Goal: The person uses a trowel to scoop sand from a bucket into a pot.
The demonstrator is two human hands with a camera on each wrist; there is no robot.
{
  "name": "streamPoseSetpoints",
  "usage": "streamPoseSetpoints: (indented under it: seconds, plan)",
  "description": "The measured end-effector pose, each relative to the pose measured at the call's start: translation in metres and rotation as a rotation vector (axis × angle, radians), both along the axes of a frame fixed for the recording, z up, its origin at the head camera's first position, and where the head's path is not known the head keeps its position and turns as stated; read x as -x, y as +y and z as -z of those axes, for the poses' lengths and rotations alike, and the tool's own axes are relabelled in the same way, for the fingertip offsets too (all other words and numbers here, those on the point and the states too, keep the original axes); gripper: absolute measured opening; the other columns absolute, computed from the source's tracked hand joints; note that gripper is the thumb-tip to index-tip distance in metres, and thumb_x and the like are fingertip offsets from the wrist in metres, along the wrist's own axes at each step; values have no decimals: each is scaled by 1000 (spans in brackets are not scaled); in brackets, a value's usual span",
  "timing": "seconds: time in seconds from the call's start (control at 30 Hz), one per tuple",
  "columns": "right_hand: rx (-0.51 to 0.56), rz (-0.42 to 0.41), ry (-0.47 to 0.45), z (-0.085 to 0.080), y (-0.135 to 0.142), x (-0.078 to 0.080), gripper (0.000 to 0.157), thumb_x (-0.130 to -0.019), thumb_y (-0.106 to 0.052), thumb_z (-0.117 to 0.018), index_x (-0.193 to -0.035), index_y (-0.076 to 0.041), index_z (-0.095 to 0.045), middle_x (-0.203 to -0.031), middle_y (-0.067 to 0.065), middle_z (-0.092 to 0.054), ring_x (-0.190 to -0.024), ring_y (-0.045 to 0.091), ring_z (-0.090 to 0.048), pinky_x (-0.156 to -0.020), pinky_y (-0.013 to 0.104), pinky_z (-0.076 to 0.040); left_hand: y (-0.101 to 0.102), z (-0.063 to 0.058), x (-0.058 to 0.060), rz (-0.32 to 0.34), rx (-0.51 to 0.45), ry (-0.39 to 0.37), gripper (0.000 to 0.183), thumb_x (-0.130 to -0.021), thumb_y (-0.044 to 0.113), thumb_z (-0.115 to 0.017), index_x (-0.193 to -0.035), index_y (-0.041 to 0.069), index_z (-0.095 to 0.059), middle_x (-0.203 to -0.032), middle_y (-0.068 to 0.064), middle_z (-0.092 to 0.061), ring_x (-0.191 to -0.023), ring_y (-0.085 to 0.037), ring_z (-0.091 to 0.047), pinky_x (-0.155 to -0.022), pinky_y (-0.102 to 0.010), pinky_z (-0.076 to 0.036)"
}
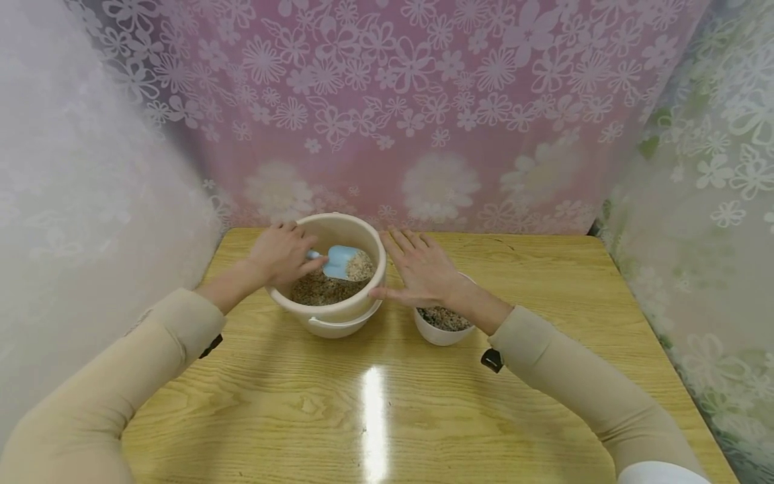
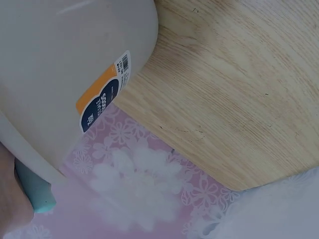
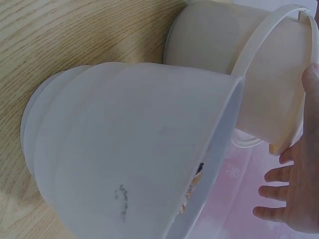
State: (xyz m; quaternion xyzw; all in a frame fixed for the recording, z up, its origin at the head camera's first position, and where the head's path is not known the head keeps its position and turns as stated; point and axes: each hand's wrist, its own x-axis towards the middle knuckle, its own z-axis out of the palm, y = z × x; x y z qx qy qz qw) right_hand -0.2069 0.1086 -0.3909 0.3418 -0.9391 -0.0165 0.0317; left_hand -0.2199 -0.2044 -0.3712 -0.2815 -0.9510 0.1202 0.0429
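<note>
The left hand is closed on the scoop, thumb and fingers about its handle, and the left-wrist view shows the handle's rounded end poking out past the hand. That hold wants to be firm yet easy at the wrist, since the blade carries a heap of grain gathered toward its right-hand edge; a slight tilt that way would likely spill it, so the blade is best kept level. The scoop is inside the cream bucket, above the loose grain mix that covers the bottom, so anything shed there falls back harmlessly. The right hand grips nothing: its fingers stretch out straight, with the thumb against the right side of the bucket's rim. That contact should steady the bucket, though the spread fingers seem to give only a light brace. The bucket's carrying handle hangs low at the front, out of the scoop's path. Just right of the bucket stands the smaller white pot, also holding grain mix, with the right forearm across it; lifting that arm aside would give clear access to its mouth. Both vessels stand upright on the wooden table.
</note>
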Motion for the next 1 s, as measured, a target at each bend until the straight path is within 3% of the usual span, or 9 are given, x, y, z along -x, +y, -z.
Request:
streamPoseSetpoints:
  seconds: [0.23,0.43,0.53,0.7,1.0]
  plan:
    - [19,4,-16,0,0,0,131,-75,-105,-3,-171,-15,-1,-178,17,-13,-163,41,-24,-130,61,-27,-5,-7,-4,-14,-17,-5,68,-107,63,-44,-141,7,-63,-131,-25,-70,-127,-46,-62,-114,-58,-46]
    - [31,9,-11,1,5,-1,118,-87,-96,-33,-171,-20,-2,-177,17,-17,-163,42,-24,-129,63,-28,-6,-8,-9,-10,-26,27,64,-106,63,-45,-133,9,-66,-121,-23,-72,-121,-44,-64,-113,-55,-47]
    - [46,11,-34,1,10,-3,114,-89,-90,-42,-171,-19,-7,-177,18,-17,-163,42,-23,-129,63,-27,-7,-8,-12,-9,-32,35,64,-107,63,-45,-131,9,-67,-118,-22,-72,-119,-44,-65,-113,-55,-47]
    - [31,13,-59,1,21,-7,113,-91,-88,-44,-171,-14,-13,-178,18,-13,-164,42,-21,-129,63,-26,-9,-10,-14,0,-55,45,62,-106,63,-45,-119,7,-69,-111,-21,-72,-111,-42,-67,-103,-54,-51]
    - [35,3,-31,3,51,-13,113,-90,-87,-48,-171,-18,-11,-178,15,-15,-163,41,-23,-128,65,-28,-6,-17,-20,19,-95,72,52,-105,60,-51,-103,11,-66,-98,-15,-70,-96,-34,-66,-90,-48,-53]
